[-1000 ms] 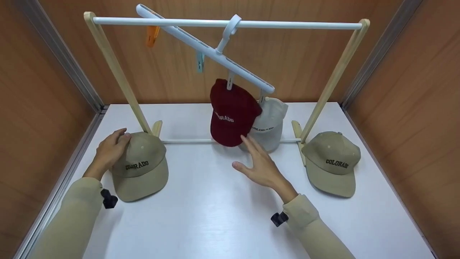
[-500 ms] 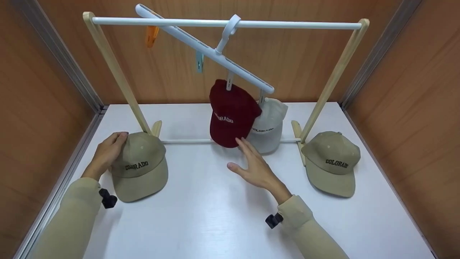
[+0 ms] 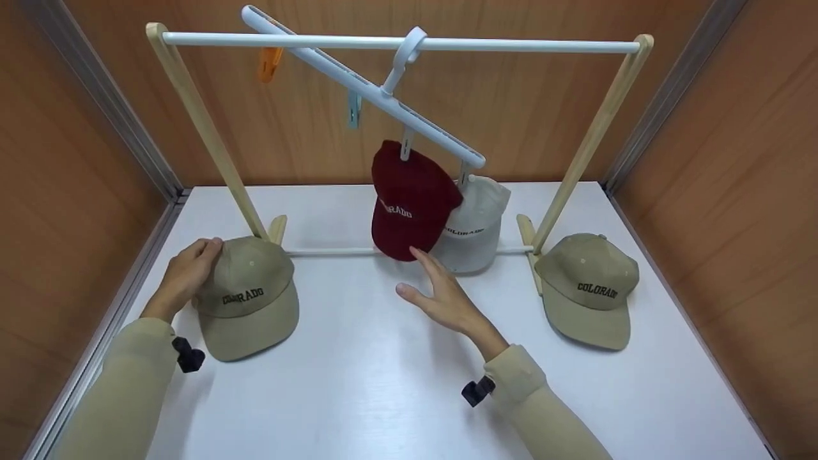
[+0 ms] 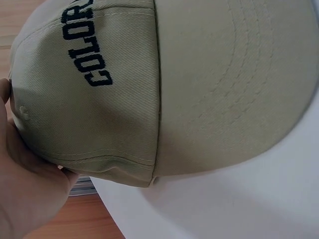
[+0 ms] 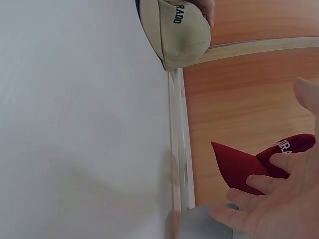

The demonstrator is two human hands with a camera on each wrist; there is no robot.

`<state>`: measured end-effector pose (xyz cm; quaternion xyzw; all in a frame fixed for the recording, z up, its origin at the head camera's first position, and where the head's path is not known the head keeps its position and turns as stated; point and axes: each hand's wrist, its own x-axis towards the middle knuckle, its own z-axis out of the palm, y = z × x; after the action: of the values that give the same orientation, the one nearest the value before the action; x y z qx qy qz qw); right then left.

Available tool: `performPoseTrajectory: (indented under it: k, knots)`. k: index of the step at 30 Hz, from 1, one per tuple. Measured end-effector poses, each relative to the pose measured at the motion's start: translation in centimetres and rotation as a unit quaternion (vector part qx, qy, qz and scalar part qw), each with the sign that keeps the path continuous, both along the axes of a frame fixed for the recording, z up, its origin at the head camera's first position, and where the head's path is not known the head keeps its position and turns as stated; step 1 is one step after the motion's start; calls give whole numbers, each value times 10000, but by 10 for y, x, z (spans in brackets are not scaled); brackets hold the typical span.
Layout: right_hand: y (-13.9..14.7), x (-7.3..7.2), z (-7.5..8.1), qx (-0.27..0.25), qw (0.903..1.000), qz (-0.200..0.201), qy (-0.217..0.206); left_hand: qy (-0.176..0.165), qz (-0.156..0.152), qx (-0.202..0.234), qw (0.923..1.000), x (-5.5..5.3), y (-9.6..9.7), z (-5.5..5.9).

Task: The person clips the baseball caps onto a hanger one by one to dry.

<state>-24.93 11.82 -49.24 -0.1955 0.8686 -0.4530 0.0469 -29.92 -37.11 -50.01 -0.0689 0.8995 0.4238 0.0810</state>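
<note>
My left hand (image 3: 186,276) grips the side of a khaki baseball cap (image 3: 252,275) with dark COLORADO lettering. In the left wrist view the thumb lies on its crown (image 4: 84,114) and the other fingers pass behind it. My right hand (image 3: 446,300) is spread with nothing in it, fingertips by the brim of a dark red cap (image 3: 412,198). This red cap and a pale grey cap (image 3: 479,223), partly behind it, hang by clips from a white hanger (image 3: 418,118). The hanger slants across the rail (image 3: 543,46) that its hook sits on.
Another khaki cap (image 3: 591,281) lies at the right, beside the wooden foot of the rack (image 3: 578,153). An orange clip (image 3: 270,64) and a light blue clip (image 3: 354,110) hang from the hanger, holding nothing. Wooden panels (image 3: 735,179) enclose the white table (image 3: 358,383).
My right hand has drifted left, from the gap between the hanging caps to below the red cap's brim. The left hand has slid slightly down and keeps hold of the khaki cap.
</note>
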Motion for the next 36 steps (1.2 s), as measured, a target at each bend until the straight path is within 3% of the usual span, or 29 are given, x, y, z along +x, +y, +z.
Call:
performPoseTrajectory:
  k: [9, 23, 36]
  knots:
    - [-2, 2, 2, -131, 9989, -21, -460, 216, -1, 109, 9997, 1, 2, -2]
    - [-6, -1, 1, -93, 9991, -26, -412, 562, 183, 155, 9981, 9, 0, -5]
    - [-2, -1, 2, -156, 9993, 10, -353, 855, 110, -3, 9963, 9, 5, -2]
